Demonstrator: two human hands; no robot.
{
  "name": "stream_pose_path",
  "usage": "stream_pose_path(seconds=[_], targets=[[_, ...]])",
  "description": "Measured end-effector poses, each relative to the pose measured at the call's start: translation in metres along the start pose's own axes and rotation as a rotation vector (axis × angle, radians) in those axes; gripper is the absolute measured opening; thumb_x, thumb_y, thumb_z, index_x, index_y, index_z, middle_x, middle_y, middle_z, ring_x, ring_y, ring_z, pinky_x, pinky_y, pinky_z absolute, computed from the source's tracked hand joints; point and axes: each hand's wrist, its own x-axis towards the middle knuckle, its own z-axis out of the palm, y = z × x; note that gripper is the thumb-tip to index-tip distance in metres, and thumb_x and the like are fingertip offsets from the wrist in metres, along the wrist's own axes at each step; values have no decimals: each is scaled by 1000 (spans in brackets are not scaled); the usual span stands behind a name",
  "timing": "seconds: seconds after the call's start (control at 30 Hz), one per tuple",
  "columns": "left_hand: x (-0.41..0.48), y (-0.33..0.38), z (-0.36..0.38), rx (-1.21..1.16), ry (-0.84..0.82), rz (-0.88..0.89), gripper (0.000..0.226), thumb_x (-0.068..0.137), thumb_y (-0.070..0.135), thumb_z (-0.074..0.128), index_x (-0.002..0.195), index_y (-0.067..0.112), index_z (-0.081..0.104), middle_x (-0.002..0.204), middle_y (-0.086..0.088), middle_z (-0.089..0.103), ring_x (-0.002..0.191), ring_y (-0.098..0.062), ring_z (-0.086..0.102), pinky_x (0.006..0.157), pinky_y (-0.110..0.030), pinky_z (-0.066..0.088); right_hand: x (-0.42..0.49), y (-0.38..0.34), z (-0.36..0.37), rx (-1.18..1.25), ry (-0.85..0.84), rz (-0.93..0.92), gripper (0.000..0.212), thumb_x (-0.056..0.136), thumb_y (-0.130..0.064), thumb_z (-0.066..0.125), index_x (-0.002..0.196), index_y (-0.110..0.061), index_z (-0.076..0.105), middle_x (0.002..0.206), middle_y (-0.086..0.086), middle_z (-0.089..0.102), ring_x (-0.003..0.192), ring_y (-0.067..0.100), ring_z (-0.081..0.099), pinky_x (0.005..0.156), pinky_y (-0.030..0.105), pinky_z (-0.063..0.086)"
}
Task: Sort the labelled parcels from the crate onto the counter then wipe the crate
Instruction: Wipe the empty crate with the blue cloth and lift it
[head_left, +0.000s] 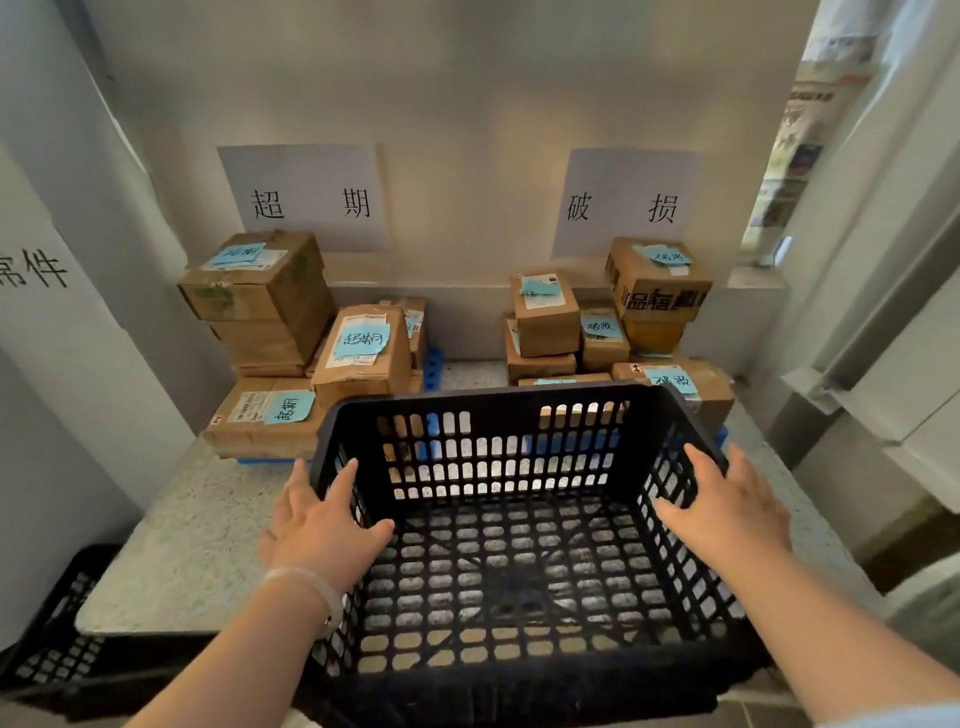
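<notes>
A black slatted crate (498, 519) sits on the speckled counter (197, 530), its near end hanging past the counter's front edge toward the person, and nothing lies inside it; the counter shows through the holes of its floor. The left hand (317, 525) lies against the crate's left wall, fingers spread and pointing away, with the thumb hooked over the rim into the crate and the other fingers outside, so it looks more like a loose hold on the wall than a closed grasp. A pale bracelet (311, 587) circles that wrist. The right hand (722, 504) mirrors it on the right wall, palm pressed to the rim, fingers flat and extended, thumb reaching inward; it too is uncurled, resting on the crate rather than clenched. Beyond the crate, against the back wall, stand two groups of brown cardboard parcels with blue notes stuck on them: the left parcels (270, 312) are stacked below a white paper sign (306, 197), the right parcels (602, 322) below a second paper sign (628, 202). Both groups are well apart from the hands. Another black crate (57, 634) sits lower down, left of the counter.
</notes>
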Motion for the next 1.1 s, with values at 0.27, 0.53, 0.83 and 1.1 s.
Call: stream_pose_path(seconds=[0.27,0.53,0.83,1.1], targets=[[-2,63,25,190,-27,429,85,88,66,49,153,46,-3,164,0,-5,151,-23,-4,122,-48,6,-28,-38,12,-23,-9,-364,85,89,-62,54,155,-38,6,165,-4,-2,151,20,-5,122,46,-1],[-26,163,66,253,-82,646,84,90,67,45,153,44,-5,164,0,-6,151,-24,-5,121,-50,2,-9,0,3,2,-52,-423,89,87,-65,54,155,-40,3,165,-6,-5,151,17,-9,122,48,-4],[-27,261,108,240,-151,606,80,92,66,42,153,44,-6,164,1,-7,151,-22,-5,122,-48,2,93,102,-25,120,43,-349,64,99,-52,40,155,-37,13,164,-3,13,150,20,11,122,44,15],[-18,275,146,310,-190,411,82,89,70,41,152,45,-4,164,1,-2,151,-22,1,122,-48,9,169,164,77,-100,-411,-276,75,97,-51,45,157,-33,3,165,4,2,150,31,7,119,47,21]])
